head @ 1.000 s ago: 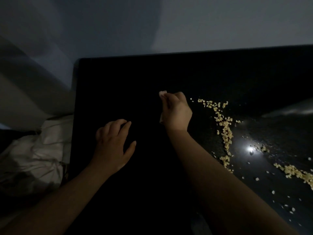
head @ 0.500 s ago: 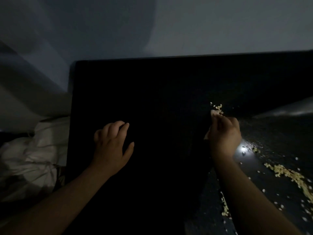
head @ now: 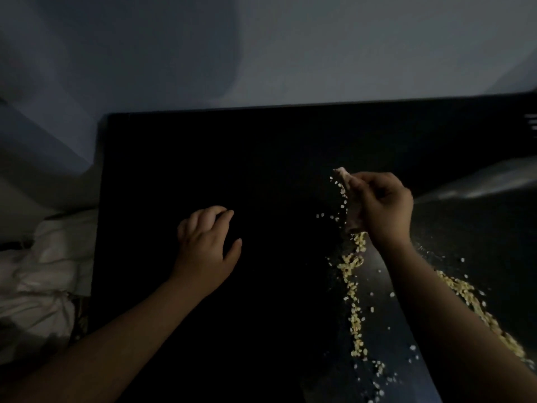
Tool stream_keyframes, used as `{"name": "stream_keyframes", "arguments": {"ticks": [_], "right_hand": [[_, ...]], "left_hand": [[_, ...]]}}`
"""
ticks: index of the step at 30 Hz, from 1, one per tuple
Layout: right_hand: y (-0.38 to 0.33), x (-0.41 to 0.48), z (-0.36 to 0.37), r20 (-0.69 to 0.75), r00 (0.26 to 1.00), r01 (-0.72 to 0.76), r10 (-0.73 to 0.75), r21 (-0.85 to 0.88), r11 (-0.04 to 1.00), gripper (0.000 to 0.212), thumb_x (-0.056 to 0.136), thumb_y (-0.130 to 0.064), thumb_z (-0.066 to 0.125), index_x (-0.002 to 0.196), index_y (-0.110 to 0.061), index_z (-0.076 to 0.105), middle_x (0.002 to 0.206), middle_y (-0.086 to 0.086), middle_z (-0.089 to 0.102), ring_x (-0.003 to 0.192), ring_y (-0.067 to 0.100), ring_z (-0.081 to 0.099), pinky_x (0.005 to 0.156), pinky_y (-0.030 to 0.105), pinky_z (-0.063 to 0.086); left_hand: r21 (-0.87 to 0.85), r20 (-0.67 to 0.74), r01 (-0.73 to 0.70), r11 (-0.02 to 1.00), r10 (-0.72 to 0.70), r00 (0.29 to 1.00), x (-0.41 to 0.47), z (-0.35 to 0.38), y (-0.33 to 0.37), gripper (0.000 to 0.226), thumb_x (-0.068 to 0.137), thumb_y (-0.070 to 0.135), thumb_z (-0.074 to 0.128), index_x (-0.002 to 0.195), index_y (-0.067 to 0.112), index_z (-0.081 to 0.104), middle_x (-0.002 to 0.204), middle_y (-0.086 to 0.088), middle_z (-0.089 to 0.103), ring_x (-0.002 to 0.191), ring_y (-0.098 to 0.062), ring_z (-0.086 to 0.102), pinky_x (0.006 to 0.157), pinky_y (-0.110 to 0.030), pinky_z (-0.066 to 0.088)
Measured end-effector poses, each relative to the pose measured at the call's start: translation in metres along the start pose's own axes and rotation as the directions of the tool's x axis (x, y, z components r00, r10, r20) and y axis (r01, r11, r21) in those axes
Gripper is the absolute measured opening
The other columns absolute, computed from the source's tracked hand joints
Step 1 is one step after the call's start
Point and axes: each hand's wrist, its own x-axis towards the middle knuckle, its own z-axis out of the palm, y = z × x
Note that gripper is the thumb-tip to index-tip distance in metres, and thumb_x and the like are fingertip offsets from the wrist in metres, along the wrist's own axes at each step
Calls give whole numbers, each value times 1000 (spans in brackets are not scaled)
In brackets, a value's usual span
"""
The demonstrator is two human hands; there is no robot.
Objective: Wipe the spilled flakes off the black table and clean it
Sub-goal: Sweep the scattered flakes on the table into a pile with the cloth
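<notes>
Black table (head: 203,155), flakes (head: 356,315) strewn on rt side, right hand (head: 383,207) pinching pale wad (head: 344,181), left hand (head: 206,245) resting w/ fingers relaxed

Carries the pale wad (head: 344,177) in the right hand (head: 383,207) rightward over the desk (head: 203,155), from left of the line of flakes (head: 353,286) to its right side, a few now scattered just left of the wad.
</notes>
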Motion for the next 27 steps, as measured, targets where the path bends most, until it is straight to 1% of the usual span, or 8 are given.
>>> {"name": "stream_keyframes", "arguments": {"ticks": [6, 11, 13, 15, 19, 23, 24, 27], "right_hand": [[23, 72, -15, 260, 964, 71, -49, -77, 994, 11, 84, -45, 63, 90, -37, 69, 97, -6, 64, 89, 10, 63, 80, 49, 55], [38, 119, 3, 520, 840, 237, -158, -89, 967, 31, 82, -45, 59, 102, -24, 70, 105, -1, 60, 97, 13, 59, 86, 44, 54], [50, 125, 17, 601, 776, 272, -193, -43, 961, 24, 85, -41, 60, 101, -26, 70, 103, -6, 59, 98, 13, 59, 87, 45, 52], [65, 121, 24, 611, 759, 260, -225, 32, 965, 12, 91, -27, 64, 101, -29, 70, 101, -9, 59, 99, 14, 60, 90, 47, 51], [85, 83, 9, 602, 752, 242, -267, 125, 962, 12, 92, -18, 66, 94, -29, 72, 97, -2, 63, 97, 21, 63, 85, 51, 52], [84, 37, -28, 725, 652, 139, -222, 174, 975, 13, 92, -13, 67, 98, -20, 76, 90, -5, 63, 86, 8, 64, 75, 19, 50], [82, 32, -34, 740, 643, 97, -198, 178, 979, 12, 92, -13, 67, 98, -18, 76, 91, -3, 64, 86, 8, 65, 73, 17, 50], [75, 42, -46, 658, 725, 81, -201, 209, 974, 12, 91, -12, 65, 93, -20, 74, 92, -5, 65, 88, 9, 64, 75, 21, 50]], "left_hand": [[29, -46, 55, 998, -53, 998, 15, 13, 47, 74, 84, 57, 24, 137, 12, 48, 136, -6, 45, 127, -28, 38, 106, -49, 30], [54, -101, 177, 983, -171, 980, 22, 36, 63, 68, 86, 56, 27, 137, 15, 46, 135, -3, 43, 127, -23, 32, 106, -47, 27], [50, -129, 213, 976, -205, 970, 23, 40, 67, 66, 86, 56, 28, 137, 16, 45, 135, -3, 43, 126, -22, 31, 106, -46, 26], [46, -155, 241, 970, -231, 960, 23, 42, 69, 66, 87, 55, 29, 137, 16, 45, 136, -4, 42, 126, -23, 31, 105, -46, 27], [39, -166, 279, 960, -269, 949, 20, 46, 76, 68, 86, 56, 28, 137, 14, 45, 135, -6, 42, 126, -26, 33, 104, -49, 27], [60, -142, 324, 944, -313, 939, 17, 55, 83, 68, 86, 57, 28, 137, 15, 45, 136, -5, 42, 126, -27, 33, 105, -49, 29], [72, -145, 330, 941, -317, 937, 17, 57, 85, 67, 86, 56, 28, 137, 15, 45, 136, -5, 42, 126, -27, 33, 104, -49, 29], [78, -164, 353, 932, -337, 927, 20, 61, 92, 67, 85, 55, 31, 135, 14, 47, 136, -5, 43, 125, -28, 35, 103, -51, 31]]}}
